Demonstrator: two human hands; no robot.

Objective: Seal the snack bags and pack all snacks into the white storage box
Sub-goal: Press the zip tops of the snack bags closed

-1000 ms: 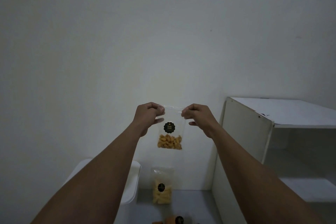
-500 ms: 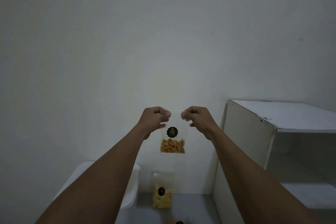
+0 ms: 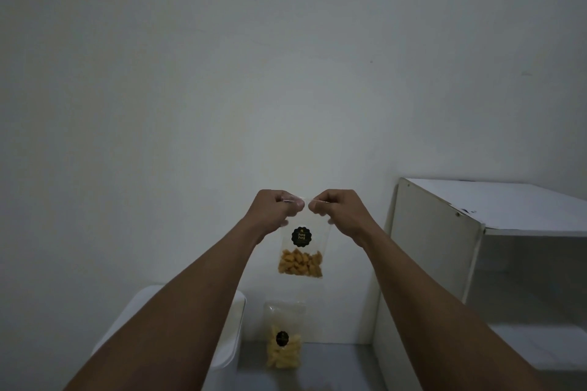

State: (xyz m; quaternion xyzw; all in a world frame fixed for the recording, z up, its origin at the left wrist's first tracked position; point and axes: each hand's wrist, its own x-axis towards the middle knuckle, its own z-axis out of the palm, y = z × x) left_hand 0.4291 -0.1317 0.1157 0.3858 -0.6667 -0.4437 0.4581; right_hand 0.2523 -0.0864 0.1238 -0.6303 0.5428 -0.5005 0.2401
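I have the clear snack bag [image 3: 300, 251] up in the air in front of me, at about 12 o'clock from my chest. My left hand [image 3: 275, 211] pinches the top edge on its side and my right hand [image 3: 337, 210] pinches the top edge on the other side. The fingers [image 3: 297, 204] of both hands are closed tight on the thin plastic, and the two hands nearly touch in the middle.

What could go wrong? The orange snacks [image 3: 300, 264] sit low in the bag, so their weight pulls down. If one pinch slips, the bag could swing and tip, and if the top is not shut all the way, snacks could fall out. If I press the strip crooked, I think a small gap may stay open. If I pull the two sides apart too hard, the top could pop open again.

Some things I cannot see well. I cannot tell if the top strip is closed or open, because my fingers cover it and the plastic is clear and the room is dim. The white storage box [image 3: 234, 324] is at 7 o'clock, mostly hidden behind my left arm, so I cannot see inside it. A second bag [image 3: 283, 340] with pale snacks stands on the bench [image 3: 333, 368] at 6 o'clock, leaning on the wall, and I cannot tell if it is sealed. The white shelf [image 3: 438, 244] at 3 o'clock is cut off at the edge
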